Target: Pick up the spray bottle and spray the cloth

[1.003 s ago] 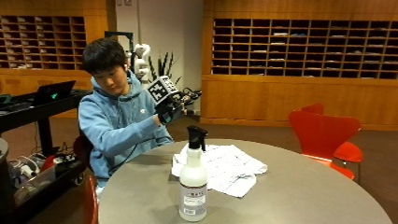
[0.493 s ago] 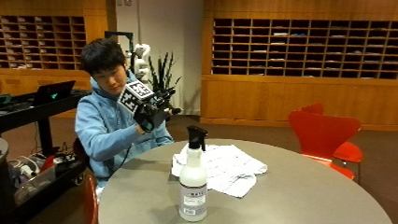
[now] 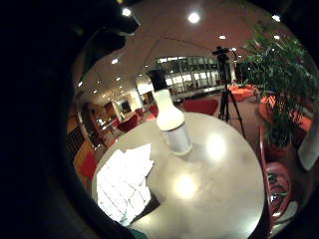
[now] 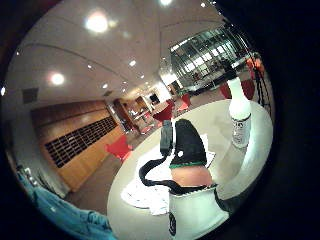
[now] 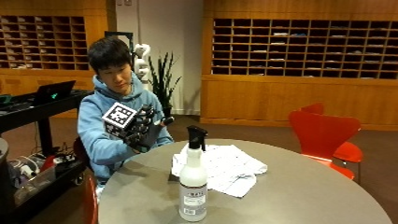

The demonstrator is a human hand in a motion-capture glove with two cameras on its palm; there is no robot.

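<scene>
While the grip (image 5: 144,130) hangs above the surface (image 5: 298,196) edge, its fingers stay spread, holding nothing. Beyond it stands the spray bottle (image 5: 193,179), upright. Beside that lies the cloth (image 5: 227,165).

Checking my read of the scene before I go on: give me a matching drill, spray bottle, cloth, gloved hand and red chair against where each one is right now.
Things:
1. spray bottle
2. cloth
3. gloved right hand
4. red chair

Places or states:
A. raised above the table edge, holding nothing
B. spread flat on the table
C. upright near the table's front edge
D. on the floor beside the table

Pairs: 1-C, 2-B, 3-A, 4-D
</scene>
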